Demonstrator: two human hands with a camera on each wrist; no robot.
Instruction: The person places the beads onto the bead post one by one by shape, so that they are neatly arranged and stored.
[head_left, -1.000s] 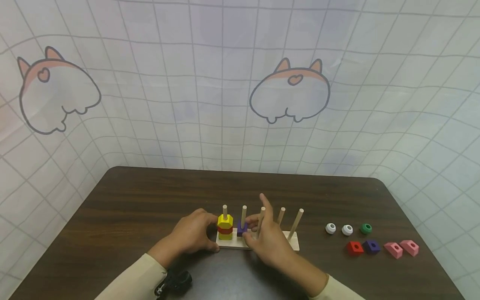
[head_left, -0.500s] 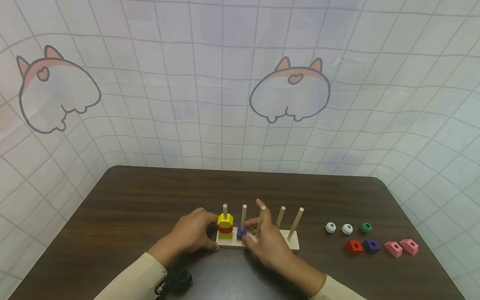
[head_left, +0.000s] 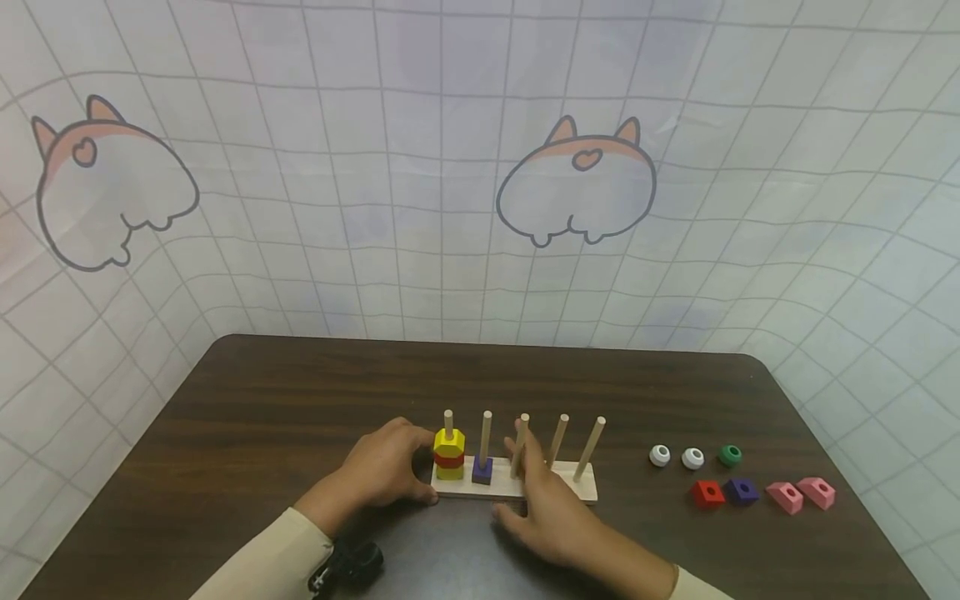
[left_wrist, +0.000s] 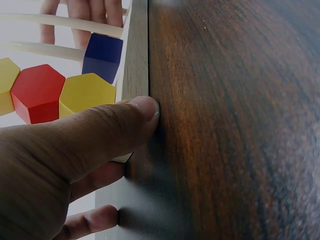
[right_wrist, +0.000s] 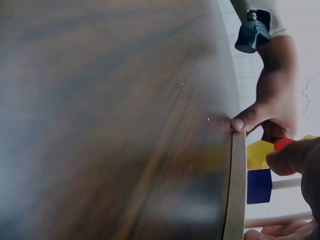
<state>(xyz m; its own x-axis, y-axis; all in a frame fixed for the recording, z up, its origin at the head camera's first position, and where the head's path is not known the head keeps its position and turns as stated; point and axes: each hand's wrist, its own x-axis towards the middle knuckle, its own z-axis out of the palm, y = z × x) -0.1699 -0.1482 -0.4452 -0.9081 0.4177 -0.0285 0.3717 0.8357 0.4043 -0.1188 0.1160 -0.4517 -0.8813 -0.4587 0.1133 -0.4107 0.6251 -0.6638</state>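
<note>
A pale wooden peg board [head_left: 468,489] with several upright pegs lies on the table in the head view. Yellow, red and yellow hexagonal blocks [left_wrist: 38,93] are stacked on its leftmost peg. At the foot of the second peg sits a purple square block [head_left: 482,471]. My left hand [head_left: 386,467] grips the board's left end, the thumb on its front edge in the left wrist view. Near the third and fourth pegs is my right hand [head_left: 557,518], thumb and fingers apart and holding nothing; it stands clear of the purple block. Some of its fingertips are hidden behind pegs.
On the right of the dark table [head_left: 300,392] lie two white beads [head_left: 693,458], a green bead [head_left: 730,456], a red block [head_left: 708,494], another purple block [head_left: 742,492] and two pink blocks [head_left: 816,492]. A grid-patterned cloth [head_left: 420,275] hangs behind.
The purple block has gone down its peg to the board. My right hand has let go of it and drawn back to the right. My left hand stays in place.
</note>
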